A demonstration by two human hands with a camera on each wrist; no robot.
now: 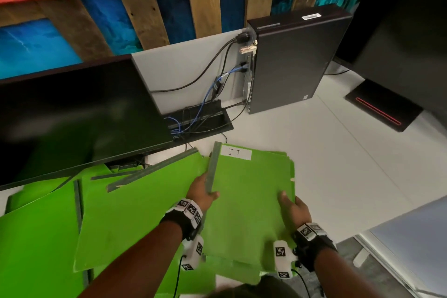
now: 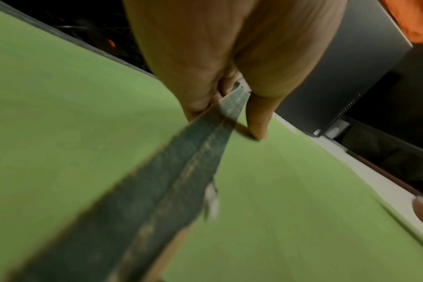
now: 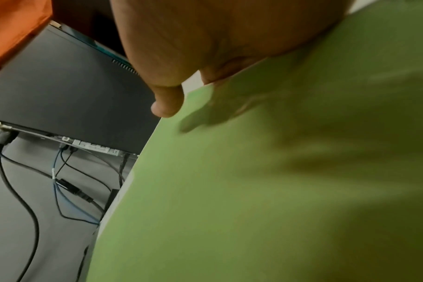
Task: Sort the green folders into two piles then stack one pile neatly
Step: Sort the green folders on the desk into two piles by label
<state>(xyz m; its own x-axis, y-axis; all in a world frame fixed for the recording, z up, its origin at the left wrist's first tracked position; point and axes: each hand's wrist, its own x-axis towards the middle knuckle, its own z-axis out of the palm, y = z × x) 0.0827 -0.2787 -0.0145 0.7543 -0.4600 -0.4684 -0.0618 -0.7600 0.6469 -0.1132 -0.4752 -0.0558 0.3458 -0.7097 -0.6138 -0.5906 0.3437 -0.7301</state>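
A stack of green folders (image 1: 249,201) lies in front of me, its top one bearing a white label reading "IT" (image 1: 235,152). My left hand (image 1: 202,191) grips the stack's grey spine (image 1: 212,169), thumb on top; the left wrist view shows the left hand (image 2: 229,91) pinching that spine (image 2: 176,171). At the right edge my right hand (image 1: 291,205) holds the stack, thumb on top and fingers hidden beneath; its thumb (image 3: 167,103) shows over the folder (image 3: 266,181) in the right wrist view. More green folders (image 1: 125,213) lie scattered to the left.
A dark monitor (image 1: 72,113) stands at the back left, over some folders. A black computer case (image 1: 292,63) with cables (image 1: 208,104) is behind the stack. Another monitor's base (image 1: 379,109) sits at the right on the white desk (image 1: 326,164).
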